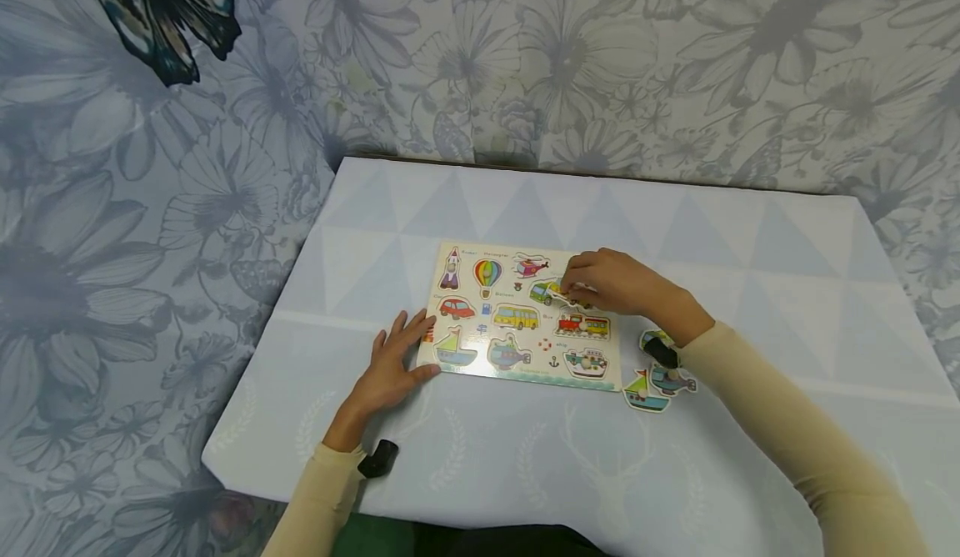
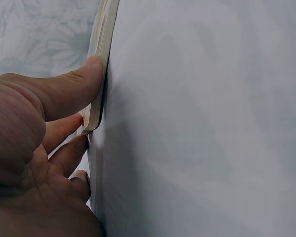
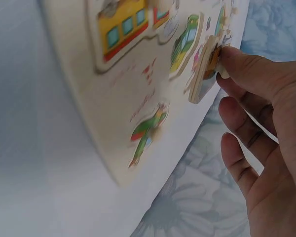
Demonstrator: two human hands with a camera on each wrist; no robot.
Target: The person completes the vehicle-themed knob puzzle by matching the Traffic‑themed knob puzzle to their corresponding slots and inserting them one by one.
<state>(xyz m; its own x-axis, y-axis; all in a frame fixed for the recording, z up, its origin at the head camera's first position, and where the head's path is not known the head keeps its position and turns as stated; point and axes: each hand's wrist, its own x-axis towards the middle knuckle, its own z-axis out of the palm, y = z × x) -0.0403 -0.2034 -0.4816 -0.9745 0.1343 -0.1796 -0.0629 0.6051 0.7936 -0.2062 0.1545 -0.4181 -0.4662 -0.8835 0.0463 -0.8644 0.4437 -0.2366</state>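
Observation:
A wooden puzzle board (image 1: 551, 345) with printed vehicles lies flat on the table. My left hand (image 1: 390, 369) is at its near left corner, thumb against the near edge and spread fingers along the left side. In the left wrist view the thumb (image 2: 74, 91) presses the board's edge. Over the board's far right part, my right hand (image 1: 618, 282) pinches a wooden puzzle piece (image 3: 205, 74) between thumb and index finger, tilted up from the board. Its picture is mostly hidden. Beside it shows a green vehicle (image 1: 542, 292).
Right of the board lie loose pieces: a sailboat (image 1: 647, 393), a blue-grey aircraft-like piece (image 1: 672, 381) and a yellow-green one (image 1: 654, 338), partly covered by the black wrist camera (image 1: 662, 352). A pale patterned cloth covers the table (image 1: 525, 457). A floral curtain hangs behind.

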